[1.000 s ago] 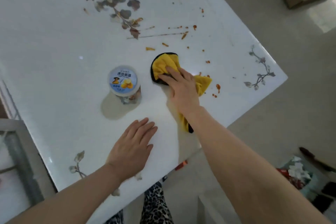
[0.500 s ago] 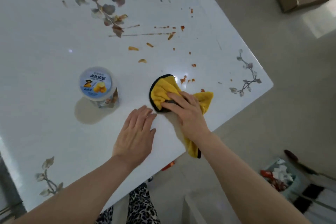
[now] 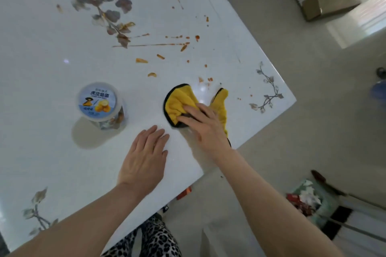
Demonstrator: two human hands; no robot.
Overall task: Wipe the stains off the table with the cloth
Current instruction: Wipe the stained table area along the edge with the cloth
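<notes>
Our right hand (image 3: pixel 205 125) presses flat, fingers straight, on the yellow cloth (image 3: pixel 177 102) near the table (image 3: pixel 41 69) corner, with stains (image 3: pixel 181 45) just beyond. Left hand (image 3: pixel 146 156) lies flat beside it, holding nothing. Lidded jar (image 3: pixel 100 103) holds brownish pieces; floor bin (image 3: pixel 309 198) holds crumpled wrappers.

Jar (image 3: pixel 99 103) stands left; stains (image 3: pixel 158 45) lie unobstructed.

The glossy white counter (image 3: pixel 41 73) carries grey-brown leaf motifs and orange-red stains (image 3: pixel 158 44). The soft yellow cloth (image 3: pixel 177 102) has black edging. The round plastic tub (image 3: pixel 97 101) has a pale blue lid with a yellow picture. The garment (image 3: pixel 158 240) below shows dark-spotted leopard print.
</notes>
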